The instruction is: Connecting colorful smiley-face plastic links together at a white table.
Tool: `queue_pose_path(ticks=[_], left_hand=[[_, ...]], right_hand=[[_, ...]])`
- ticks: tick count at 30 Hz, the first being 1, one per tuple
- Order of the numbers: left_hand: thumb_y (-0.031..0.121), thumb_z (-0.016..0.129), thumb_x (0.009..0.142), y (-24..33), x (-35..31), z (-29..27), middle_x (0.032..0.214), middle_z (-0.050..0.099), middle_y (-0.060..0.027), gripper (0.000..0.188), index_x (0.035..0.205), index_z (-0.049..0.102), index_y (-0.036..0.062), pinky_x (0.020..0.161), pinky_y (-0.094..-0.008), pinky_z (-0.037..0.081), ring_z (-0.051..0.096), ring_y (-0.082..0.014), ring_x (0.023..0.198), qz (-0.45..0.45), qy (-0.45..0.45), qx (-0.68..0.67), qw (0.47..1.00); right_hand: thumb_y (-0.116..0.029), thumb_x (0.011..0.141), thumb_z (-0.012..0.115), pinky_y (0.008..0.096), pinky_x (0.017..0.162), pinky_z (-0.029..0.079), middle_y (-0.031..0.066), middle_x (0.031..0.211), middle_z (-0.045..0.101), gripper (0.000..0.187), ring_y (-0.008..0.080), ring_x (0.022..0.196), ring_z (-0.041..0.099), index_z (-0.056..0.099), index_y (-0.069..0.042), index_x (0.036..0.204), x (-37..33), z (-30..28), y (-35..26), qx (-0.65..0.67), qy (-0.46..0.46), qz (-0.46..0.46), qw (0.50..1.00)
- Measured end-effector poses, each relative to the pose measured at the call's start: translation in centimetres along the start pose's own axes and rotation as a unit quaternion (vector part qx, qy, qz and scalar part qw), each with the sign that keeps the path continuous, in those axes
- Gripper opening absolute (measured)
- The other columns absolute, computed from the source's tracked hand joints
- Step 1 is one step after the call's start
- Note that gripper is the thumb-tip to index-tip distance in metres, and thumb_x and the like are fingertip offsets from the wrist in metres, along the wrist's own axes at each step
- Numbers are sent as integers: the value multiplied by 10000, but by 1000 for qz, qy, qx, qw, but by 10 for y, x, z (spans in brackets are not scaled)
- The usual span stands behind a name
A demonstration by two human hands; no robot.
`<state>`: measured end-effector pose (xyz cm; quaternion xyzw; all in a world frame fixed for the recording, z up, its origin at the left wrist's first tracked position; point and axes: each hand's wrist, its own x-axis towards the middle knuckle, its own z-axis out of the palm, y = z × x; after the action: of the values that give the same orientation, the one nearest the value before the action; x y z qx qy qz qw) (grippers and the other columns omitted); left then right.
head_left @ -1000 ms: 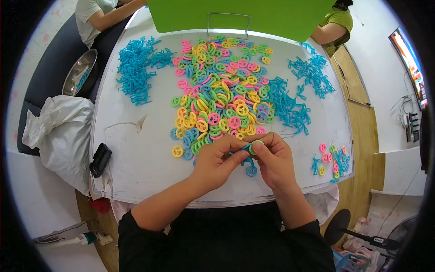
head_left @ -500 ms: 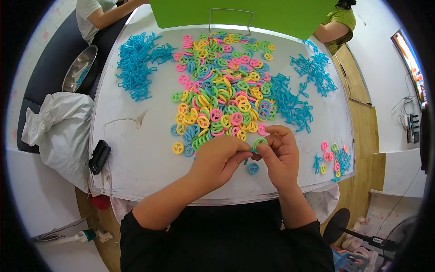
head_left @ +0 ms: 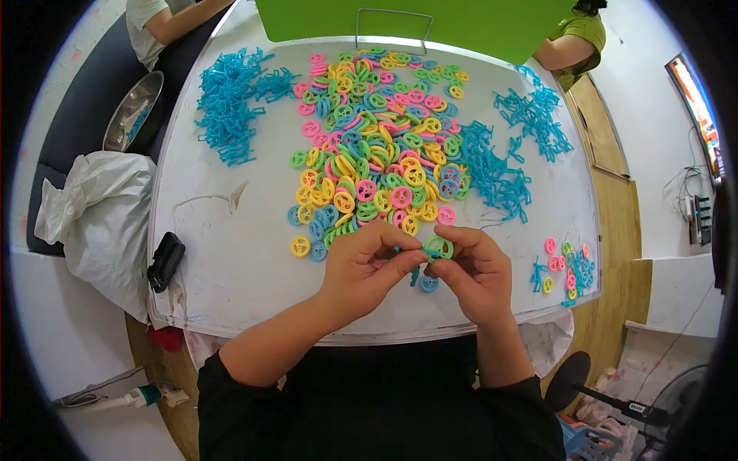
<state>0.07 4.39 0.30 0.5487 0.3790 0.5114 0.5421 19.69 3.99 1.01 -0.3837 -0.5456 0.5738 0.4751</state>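
Observation:
Close to the table's near edge, my two hands meet in front of the heap of coloured rings. My left hand (head_left: 365, 263) is closed, pinching a small teal plastic piece (head_left: 415, 273) between thumb and forefinger. A green spoked plastic wheel (head_left: 440, 247) is held by my right hand (head_left: 478, 275), its thumb and fingers on the wheel's right side. The teal piece meets the wheel's left edge; whether they are joined, I cannot tell. A blue wheel (head_left: 429, 284) lies on the table just below my fingertips.
A large pile of pink, yellow, green and blue wheels (head_left: 377, 154) fills the table's middle. Teal plastic pieces lie in piles at the left (head_left: 229, 104) and right (head_left: 492, 173). A black case (head_left: 166, 261) sits near the left edge, and a green board (head_left: 400, 19) stands at the far side.
The green wheel has turned to show more of its face, and my right fingers have shifted around it. My left hand has opened its grip slightly, showing more of the teal piece.

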Motion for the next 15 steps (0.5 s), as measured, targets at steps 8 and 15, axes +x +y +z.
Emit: queue_pose_path(ticks=[8, 15], left_hand=[[-22, 697, 899, -3, 2, 3, 939, 656, -52, 109, 985, 640, 13, 704, -244, 533, 635, -96, 792, -30, 8, -31, 999], [-44, 719, 870, -3, 1, 6, 935, 665, -62, 101, 945, 657, -14, 703, -247, 532, 643, -115, 809, 42, 1, 41, 998]], right_hand=[[1, 804, 762, 287, 662, 496, 118, 864, 651, 370, 173, 724, 614, 652, 16, 1157, 6, 3, -11, -392, 9, -240, 888], [-43, 933, 644, 282, 683, 518, 57, 898, 652, 349, 149, 747, 627, 576, 9, 1271, -2, 4, -3, 159, 26, 123, 979]])
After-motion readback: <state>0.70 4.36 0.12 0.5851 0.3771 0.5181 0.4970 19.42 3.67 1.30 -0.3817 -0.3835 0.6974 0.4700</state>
